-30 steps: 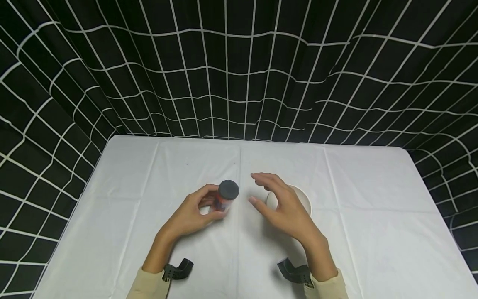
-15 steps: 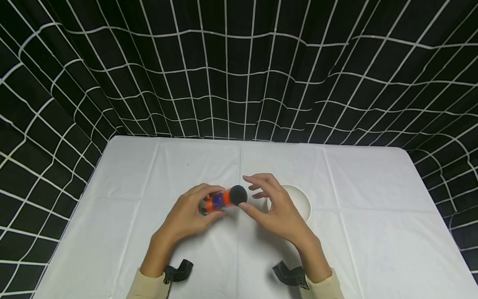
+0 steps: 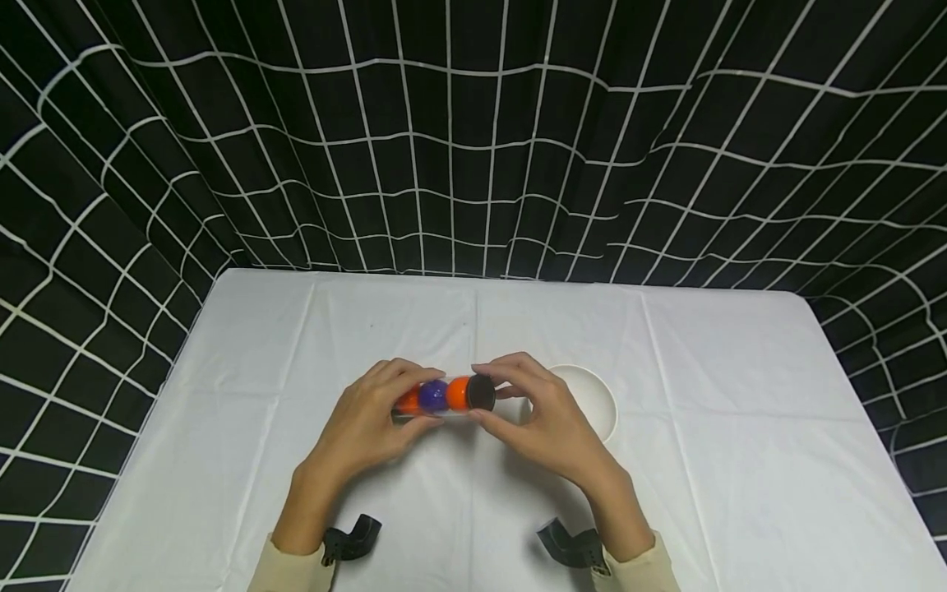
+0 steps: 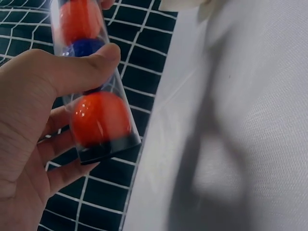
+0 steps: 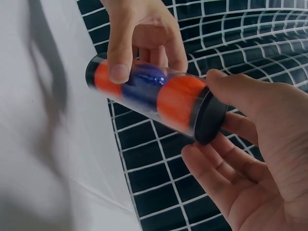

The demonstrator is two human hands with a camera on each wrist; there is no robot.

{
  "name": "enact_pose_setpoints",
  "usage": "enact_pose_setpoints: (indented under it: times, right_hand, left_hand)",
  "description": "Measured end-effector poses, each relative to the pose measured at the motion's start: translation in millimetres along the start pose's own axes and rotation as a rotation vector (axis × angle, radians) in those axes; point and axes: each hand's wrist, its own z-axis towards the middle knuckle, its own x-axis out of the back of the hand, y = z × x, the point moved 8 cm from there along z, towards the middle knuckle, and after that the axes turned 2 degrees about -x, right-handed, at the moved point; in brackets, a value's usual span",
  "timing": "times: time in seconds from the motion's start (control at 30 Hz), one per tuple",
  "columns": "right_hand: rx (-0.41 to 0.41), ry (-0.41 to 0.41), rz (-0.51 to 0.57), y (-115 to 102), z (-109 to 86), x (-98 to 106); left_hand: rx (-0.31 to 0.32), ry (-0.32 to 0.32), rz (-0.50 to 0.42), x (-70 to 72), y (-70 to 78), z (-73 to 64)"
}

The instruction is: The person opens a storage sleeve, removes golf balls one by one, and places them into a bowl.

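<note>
A clear plastic tube (image 3: 446,395) with a black cap at each end lies nearly level between both hands, above the table. Inside are orange and dark blue balls, the blue ball (image 5: 144,86) between two orange ones. My left hand (image 3: 364,415) grips the tube's left part, its thumb (image 4: 96,67) across the side and its fingers behind. My right hand (image 3: 551,415) pinches the black cap (image 5: 211,118) at the right end, thumb on top and fingertips below in the right wrist view. The left end is partly hidden by the left hand in the head view.
A round white bowl (image 3: 592,399) stands on the white-covered table (image 3: 740,427), just behind and right of my right hand, which partly overlaps it. Dark curtain (image 3: 459,148) with a white grid hangs behind and at the sides. Black wrist mounts (image 3: 353,538) sit on both forearms.
My left hand has tipped the tube from upright to lying sideways, its capped end swinging right. My right hand has moved left from apart and taken hold of that cap.
</note>
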Motion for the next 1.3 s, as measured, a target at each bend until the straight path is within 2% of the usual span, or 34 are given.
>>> enact_pose_setpoints:
  times: [0.3, 0.63, 0.9, 1.1, 1.3]
  right_hand:
    - [0.056, 0.047, 0.023, -3.1, -0.3, -0.1]
    - [0.041, 0.056, 0.018, 0.1, -3.1, 0.9]
    - [-0.031, 0.023, 0.032, 4.3, 1.3, -4.2]
    - [-0.064, 0.044, 0.095, 2.6, 3.7, -7.2]
    - [-0.119, 0.063, 0.135, 4.6, 2.2, -8.0]
  left_hand:
    - [-0.008, 0.004, 0.022, 3.2, 0.5, -0.1]
    - [-0.061, 0.013, 0.049, 2.1, 5.5, -0.8]
    - [-0.069, 0.01, 0.083, 5.7, 5.9, -1.0]
    - [-0.04, 0.031, 0.117, 11.0, 2.1, -0.4]
    - [-0.024, 0.015, 0.128, 8.4, -0.5, -2.0]
